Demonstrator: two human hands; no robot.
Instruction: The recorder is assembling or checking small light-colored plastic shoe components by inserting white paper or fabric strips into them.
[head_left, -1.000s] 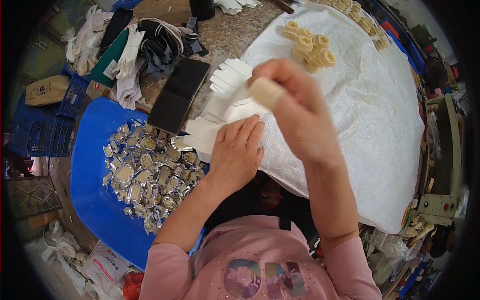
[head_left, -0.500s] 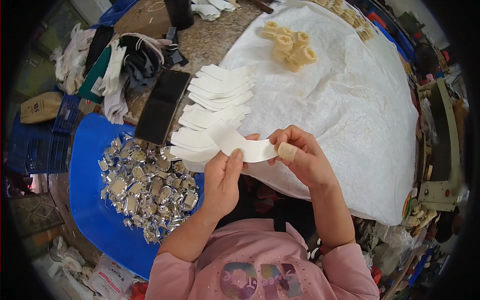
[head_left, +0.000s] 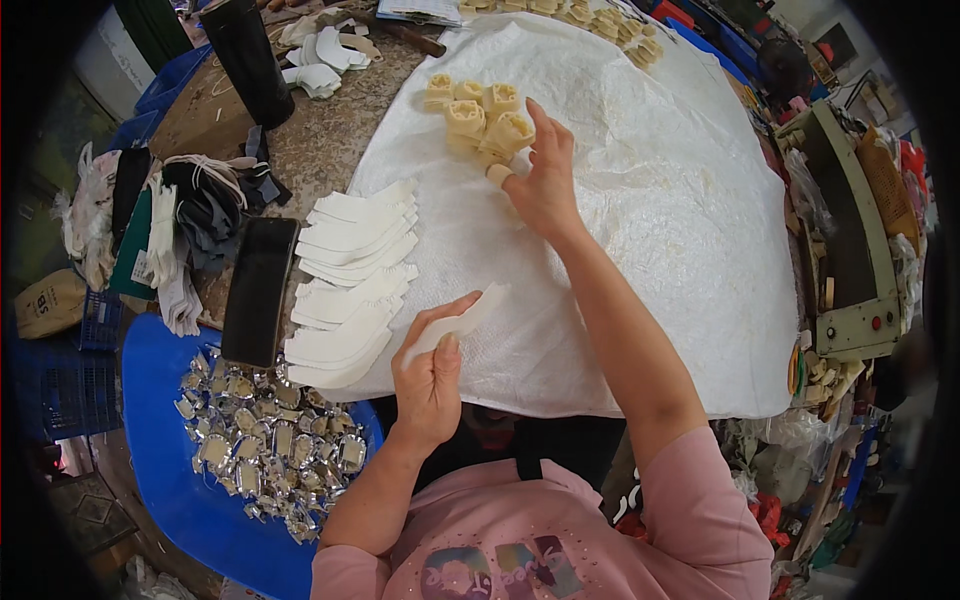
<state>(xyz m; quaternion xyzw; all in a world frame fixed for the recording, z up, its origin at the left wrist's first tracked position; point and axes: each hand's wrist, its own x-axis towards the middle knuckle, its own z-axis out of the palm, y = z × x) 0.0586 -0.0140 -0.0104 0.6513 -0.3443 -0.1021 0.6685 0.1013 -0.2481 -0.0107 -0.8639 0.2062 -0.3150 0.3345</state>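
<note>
My left hand (head_left: 432, 385) pinches a curved white strip (head_left: 455, 325) between thumb and fingers, near the front edge of the white sheet. Farther off, my right hand (head_left: 545, 175) reaches to a cluster of cream, hollow, roll-like pieces (head_left: 466, 118). Its thumb, wrapped in a tan covering, and its index finger stand apart beside the nearest piece (head_left: 512, 132); whether they touch it I cannot tell. To the left of my left hand, a row of overlapping white strips (head_left: 345, 300) lies fanned out on the table and the sheet.
A black phone (head_left: 258, 290) lies left of the strips. Below it, a blue tub (head_left: 160, 440) holds many shiny silver parts (head_left: 270, 440). A black cylinder (head_left: 245, 65) stands at the back left, near more white pieces (head_left: 325, 60). Gloves and cloths (head_left: 190, 220) hang at the left.
My right hand has let go of the white strip and moved away to the cream pieces. My left hand keeps the strip, now turned more edge-on. The whole view has shifted.
</note>
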